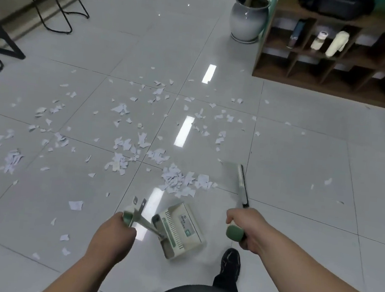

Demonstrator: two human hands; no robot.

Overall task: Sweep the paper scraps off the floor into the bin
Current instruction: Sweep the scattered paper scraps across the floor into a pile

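— Where are the paper scraps [175,180]?
— Strewn over the floor [291,168], with a pile just beyond the dustpan [181,230].
— And the fingers?
— The left hand [112,230] wraps round the dustpan's handle; the right hand [247,227] grips the broom [243,187].

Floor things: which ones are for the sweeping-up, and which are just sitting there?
For the job:
paper scraps
broom, gripped by the right hand
dustpan, gripped by the left hand
(no bin shows)

Just sitting there:
grey plant pot
wooden shelf with bottles
black furniture legs
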